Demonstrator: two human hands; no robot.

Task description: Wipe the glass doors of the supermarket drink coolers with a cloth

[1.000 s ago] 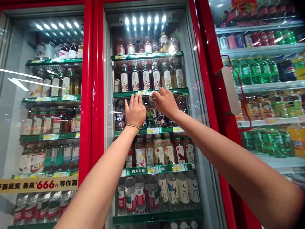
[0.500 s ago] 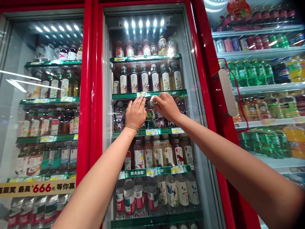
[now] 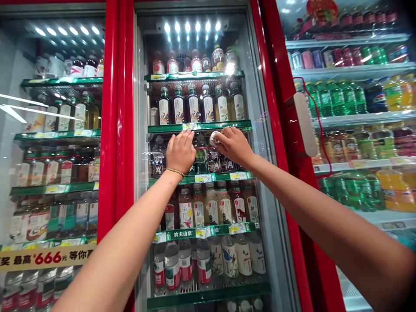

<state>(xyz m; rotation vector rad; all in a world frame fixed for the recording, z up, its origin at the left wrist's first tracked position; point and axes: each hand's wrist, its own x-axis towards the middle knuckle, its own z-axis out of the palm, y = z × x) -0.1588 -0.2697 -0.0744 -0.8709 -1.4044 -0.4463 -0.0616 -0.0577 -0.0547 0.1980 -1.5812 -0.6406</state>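
My left hand (image 3: 181,151) rests palm-down against the glass door (image 3: 208,21) of the middle cooler, its fingers stretched out and pointing up. A thin band (image 3: 175,172) circles that wrist. To its right, my right hand (image 3: 234,145) has its fingers bent around a small white wad (image 3: 214,138) with dark marks, held at the glass; its exact kind is unclear. Behind the hands, through the glass, stand dark bottles (image 3: 158,158) on a shelf with a green edge (image 3: 169,128) above it. My hands partly hide the bottles there.
Red frames (image 3: 112,108) border the door on both sides. On the right frame a white power strip (image 3: 304,123) hangs with a red cord (image 3: 321,143). Another cooler with soda bottles (image 3: 341,99) stands at right, and bottles (image 3: 69,112) fill shelves behind the left door.
My right hand has shifted a little to the right over the glass with the white wad. My left hand stays at about the same spot on the door. The view has turned slightly right.
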